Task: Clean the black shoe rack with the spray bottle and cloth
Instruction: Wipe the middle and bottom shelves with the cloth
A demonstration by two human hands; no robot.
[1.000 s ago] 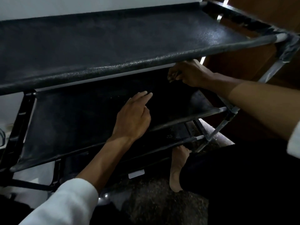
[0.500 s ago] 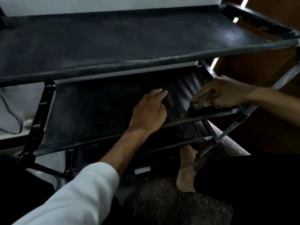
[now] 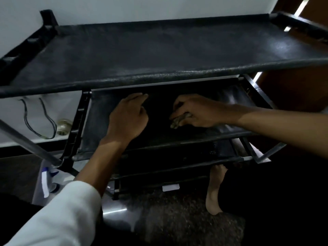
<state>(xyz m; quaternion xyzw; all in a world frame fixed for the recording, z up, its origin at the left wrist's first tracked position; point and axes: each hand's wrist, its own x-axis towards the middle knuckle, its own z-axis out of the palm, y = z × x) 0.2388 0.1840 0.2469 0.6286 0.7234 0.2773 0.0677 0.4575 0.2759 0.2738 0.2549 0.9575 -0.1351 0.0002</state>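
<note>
Wiping down the middle shelf of the black shoe rack [image 3: 159,50]

Both hands are in under the top shelf [image 3: 177,77], on the middle shelf [image 3: 99,125]. The right hand [image 3: 197,110] has its fingers curled round a scrunched-up cloth [image 3: 178,121] and presses it onto the fabric roughly mid-shelf. The left hand [image 3: 127,118] lies palm down just beside it, fingers stretched out and holding nothing, apart from the cloth. There's a white and blue thing [image 3: 48,181] on the floor by the rack's left leg, but it's too blurry to say whether that's the spray bottle. A bare foot [image 3: 214,190] sits under the lowest shelf on the right, and a couple of dark cables [image 3: 44,119] hang against the wall behind on the left.
</note>
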